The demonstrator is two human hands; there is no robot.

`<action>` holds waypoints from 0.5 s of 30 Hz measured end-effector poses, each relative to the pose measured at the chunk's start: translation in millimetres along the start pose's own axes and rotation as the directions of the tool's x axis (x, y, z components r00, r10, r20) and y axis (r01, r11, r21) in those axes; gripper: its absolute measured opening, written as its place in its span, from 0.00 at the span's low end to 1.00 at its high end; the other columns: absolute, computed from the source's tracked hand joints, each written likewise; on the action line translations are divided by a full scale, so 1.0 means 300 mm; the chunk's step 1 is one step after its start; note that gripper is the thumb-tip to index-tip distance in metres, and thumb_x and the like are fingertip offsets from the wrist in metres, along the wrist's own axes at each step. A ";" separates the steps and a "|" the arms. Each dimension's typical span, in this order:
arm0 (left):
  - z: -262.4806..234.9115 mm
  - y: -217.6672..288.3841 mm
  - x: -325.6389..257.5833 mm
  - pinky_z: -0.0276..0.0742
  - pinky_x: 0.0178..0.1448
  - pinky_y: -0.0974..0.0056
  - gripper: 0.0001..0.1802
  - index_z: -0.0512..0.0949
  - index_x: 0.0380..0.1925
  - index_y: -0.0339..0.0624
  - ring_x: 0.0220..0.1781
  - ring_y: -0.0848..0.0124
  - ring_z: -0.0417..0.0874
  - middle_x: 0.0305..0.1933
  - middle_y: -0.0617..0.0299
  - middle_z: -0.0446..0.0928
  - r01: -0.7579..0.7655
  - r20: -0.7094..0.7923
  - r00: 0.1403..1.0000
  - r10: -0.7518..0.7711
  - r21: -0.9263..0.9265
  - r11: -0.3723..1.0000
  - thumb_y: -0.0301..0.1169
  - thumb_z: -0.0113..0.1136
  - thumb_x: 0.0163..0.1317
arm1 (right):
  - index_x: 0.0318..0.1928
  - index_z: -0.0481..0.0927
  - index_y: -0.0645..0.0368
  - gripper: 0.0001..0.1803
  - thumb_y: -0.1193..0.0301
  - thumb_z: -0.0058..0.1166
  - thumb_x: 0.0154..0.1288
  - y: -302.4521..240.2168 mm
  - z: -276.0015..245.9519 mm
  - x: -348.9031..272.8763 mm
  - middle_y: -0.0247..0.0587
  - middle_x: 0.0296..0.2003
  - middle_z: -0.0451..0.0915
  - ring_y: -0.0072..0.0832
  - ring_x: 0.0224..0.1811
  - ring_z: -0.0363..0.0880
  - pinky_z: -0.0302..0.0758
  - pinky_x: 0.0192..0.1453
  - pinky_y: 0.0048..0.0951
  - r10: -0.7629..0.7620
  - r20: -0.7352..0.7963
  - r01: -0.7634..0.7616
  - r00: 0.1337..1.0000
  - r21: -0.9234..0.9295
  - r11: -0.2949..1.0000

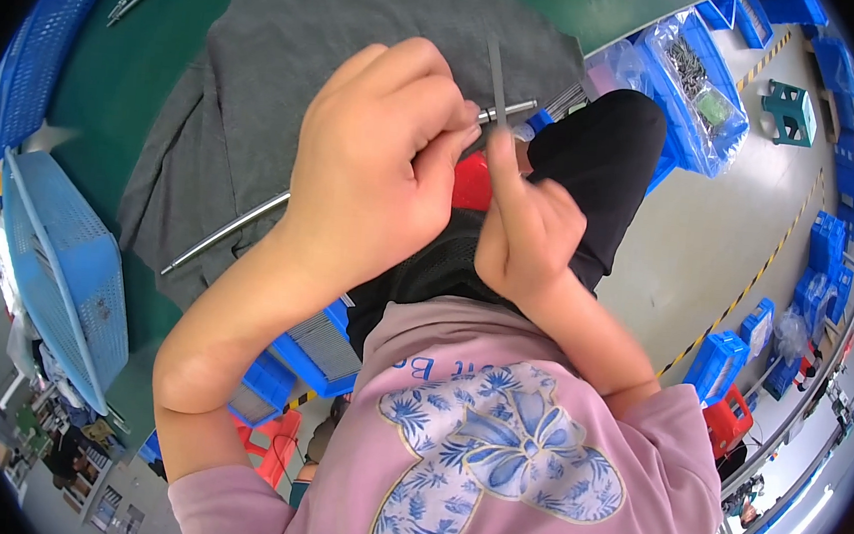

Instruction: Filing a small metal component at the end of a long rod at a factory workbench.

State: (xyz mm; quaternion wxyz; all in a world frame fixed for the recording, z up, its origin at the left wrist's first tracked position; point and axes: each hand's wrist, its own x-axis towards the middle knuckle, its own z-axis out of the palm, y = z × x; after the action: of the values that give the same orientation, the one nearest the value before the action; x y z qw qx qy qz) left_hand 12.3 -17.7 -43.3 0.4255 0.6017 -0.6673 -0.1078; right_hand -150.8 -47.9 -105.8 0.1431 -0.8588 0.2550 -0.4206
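The left hand (381, 153) is curled tightly around a thin, curved metal rod (230, 226), which runs from its fist down to the left over a grey cloth (262, 73) spread on the green tabletop (90, 90), with a short end poking out past the knuckles. The right hand (530, 235) is closed on a narrow flat metal file (497, 77), held upright with its blade meeting the rod's short end. A red handle (472, 182) shows between the two hands.
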 end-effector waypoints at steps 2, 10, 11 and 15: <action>0.005 0.000 0.006 0.67 0.30 0.65 0.09 0.74 0.22 0.34 0.27 0.65 0.72 0.26 0.59 0.71 0.007 0.001 1.000 -0.007 0.003 1.000 0.14 0.64 0.45 | 0.53 0.79 0.66 0.30 0.82 0.51 0.43 0.008 -0.019 -0.086 0.32 0.14 0.67 0.27 0.13 0.66 0.66 0.22 0.26 0.026 0.038 -0.027 0.999 0.027 0.999; 0.001 0.001 0.003 0.67 0.30 0.66 0.09 0.73 0.22 0.34 0.27 0.65 0.72 0.26 0.59 0.71 0.001 0.003 1.000 -0.001 0.003 1.000 0.14 0.64 0.45 | 0.51 0.79 0.68 0.30 0.83 0.53 0.39 0.049 0.004 -0.083 0.31 0.14 0.67 0.25 0.11 0.63 0.61 0.19 0.25 -0.064 -0.066 0.069 0.996 0.089 0.994; 0.003 0.002 0.005 0.67 0.30 0.66 0.09 0.73 0.22 0.34 0.27 0.64 0.72 0.26 0.59 0.71 0.014 0.013 1.000 -0.014 0.002 1.000 0.14 0.64 0.45 | 0.51 0.80 0.67 0.30 0.82 0.54 0.40 0.053 -0.015 -0.119 0.30 0.13 0.65 0.26 0.11 0.61 0.60 0.19 0.27 -0.023 0.000 0.023 1.000 0.063 0.998; -0.005 0.005 0.002 0.67 0.30 0.66 0.09 0.73 0.22 0.34 0.27 0.64 0.72 0.26 0.59 0.71 -0.006 0.004 1.000 0.006 0.028 1.000 0.14 0.64 0.45 | 0.51 0.80 0.68 0.30 0.82 0.52 0.40 0.051 -0.002 0.054 0.31 0.14 0.68 0.26 0.12 0.63 0.61 0.19 0.26 -0.097 0.028 0.095 0.995 0.075 0.993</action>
State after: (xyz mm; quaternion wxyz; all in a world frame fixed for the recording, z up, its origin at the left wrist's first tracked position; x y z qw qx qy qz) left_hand 12.4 -17.4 -40.9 0.4160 0.6053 -0.6714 -0.0986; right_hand -148.0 -69.7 -102.0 0.1584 -0.8708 0.1954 -0.4224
